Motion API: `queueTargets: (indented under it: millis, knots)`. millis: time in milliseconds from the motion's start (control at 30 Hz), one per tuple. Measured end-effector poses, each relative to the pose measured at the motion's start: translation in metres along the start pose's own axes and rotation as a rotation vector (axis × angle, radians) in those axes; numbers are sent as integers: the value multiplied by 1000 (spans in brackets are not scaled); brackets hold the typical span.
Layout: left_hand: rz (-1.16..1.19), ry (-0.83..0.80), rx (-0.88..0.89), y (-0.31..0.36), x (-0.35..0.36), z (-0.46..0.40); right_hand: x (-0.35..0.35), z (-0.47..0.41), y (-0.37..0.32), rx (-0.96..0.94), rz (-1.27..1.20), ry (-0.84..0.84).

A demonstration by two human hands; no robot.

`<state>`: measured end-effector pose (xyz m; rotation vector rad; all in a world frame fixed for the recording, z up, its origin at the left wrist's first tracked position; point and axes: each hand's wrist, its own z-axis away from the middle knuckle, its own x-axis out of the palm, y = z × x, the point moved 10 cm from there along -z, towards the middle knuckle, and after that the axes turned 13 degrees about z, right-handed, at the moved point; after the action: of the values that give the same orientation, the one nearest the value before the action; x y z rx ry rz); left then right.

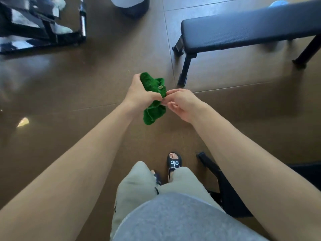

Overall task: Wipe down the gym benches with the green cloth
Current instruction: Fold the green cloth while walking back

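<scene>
**Green cloth: in hand, bench not yet reached**

Cloth (152, 98): plush, bunched, held in mid-air above the floor (86, 80), well short of the bench (243, 32). Judged light, soft and limp; unlikely to slip; nothing fragile. Best taken by a full handful or spread flat under the palm for wiping.
Left hand (139, 92): wrapped round the upper bunch.
Right hand (180, 103): fingertips pinching an edge at mid-cloth.
Bench: dark padded top, metal legs, ahead to the right.

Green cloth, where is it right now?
Head view, centre: the green cloth is bunched in the left hand, pinched by the right hand, above the floor, short of the bench.
</scene>
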<state>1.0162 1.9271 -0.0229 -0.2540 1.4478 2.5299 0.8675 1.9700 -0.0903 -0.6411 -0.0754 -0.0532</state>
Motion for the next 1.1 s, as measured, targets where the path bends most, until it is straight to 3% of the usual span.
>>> queueTargets:
  millis: [200,433,567,733,833,1000,1100]
  knots:
    - [59,-37,-16,65,-11,-124,-5,-66,-98,-57,-126,56]
    - [231,-265,-164,123,9,-248,-16,-141,-190,-133,-14,172]
    - [310,-402,-257,162,45,-295,-24,-167,-219,-113,-260,117]
    - [137,-542,-311,219,110,-366,-74,-211,-270,-164,-542,149]
    - [-17,-568,-272,250,143,-417,-114,-243,-307,-167,-548,161]
    - [-91,-658,-415,292,192,-473,-177,-284,-371,-146,-523,227]
    - [-232,-718,-377,330,221,-517,-215,-301,-419,-171,-494,292]
